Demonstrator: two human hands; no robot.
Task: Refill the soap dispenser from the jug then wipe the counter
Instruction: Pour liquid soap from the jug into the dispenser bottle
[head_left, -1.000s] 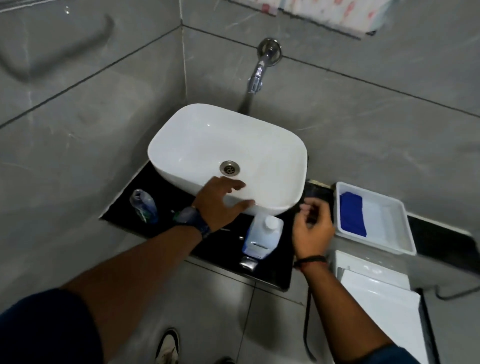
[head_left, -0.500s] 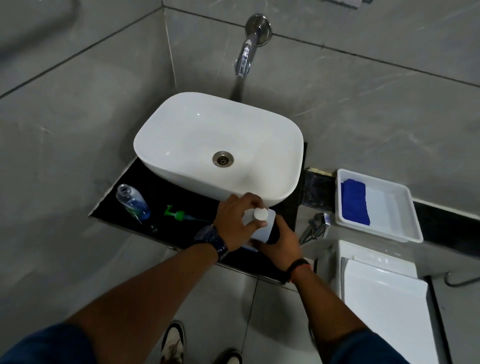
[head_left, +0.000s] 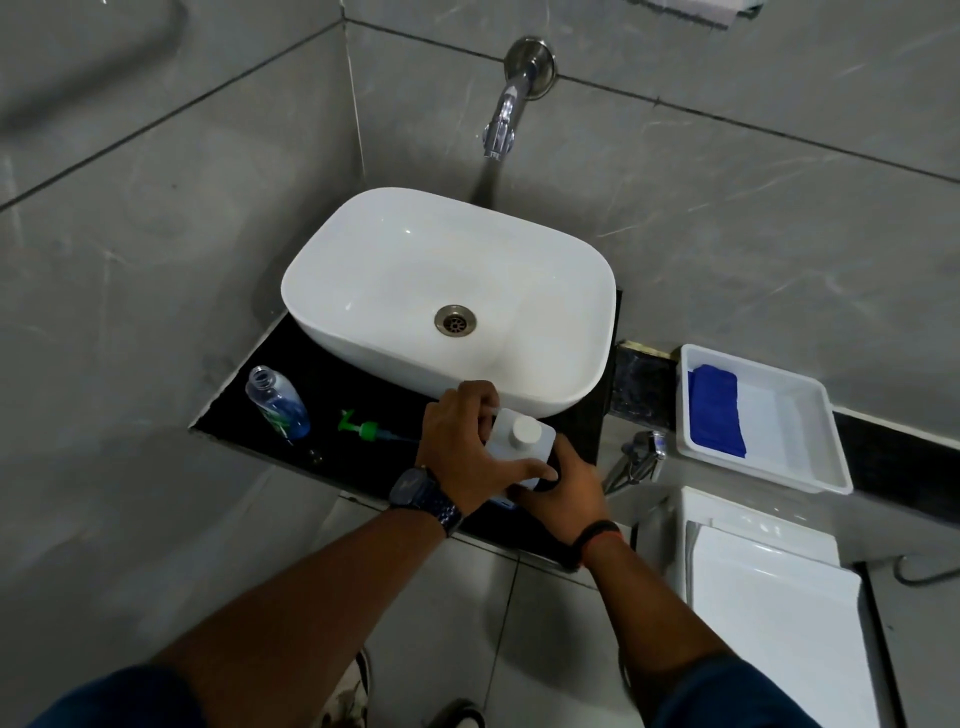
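A white jug (head_left: 522, 439) with a round white cap stands on the black counter (head_left: 363, 452) just in front of the basin. My left hand (head_left: 462, 449) wraps its left side and my right hand (head_left: 563, 483) grips its lower right side. At the counter's left end stands the clear soap dispenser bottle (head_left: 278, 408), open at the neck, with a little blue liquid inside. Its green pump head (head_left: 366, 428) lies flat on the counter between the bottle and my left hand. A folded blue cloth (head_left: 714, 413) lies in the white tray.
The white basin (head_left: 363, 291) fills the back of the counter under a chrome wall tap (head_left: 504, 119). A white tray (head_left: 795, 441) sits on the ledge to the right. Below it are a white toilet cistern (head_left: 753, 587) and a chrome spray handle (head_left: 636, 460).
A second ago my left hand rested on the basin's front and my right hand hovered beside the jug. Both hands have since closed around the jug, which now stands upright.
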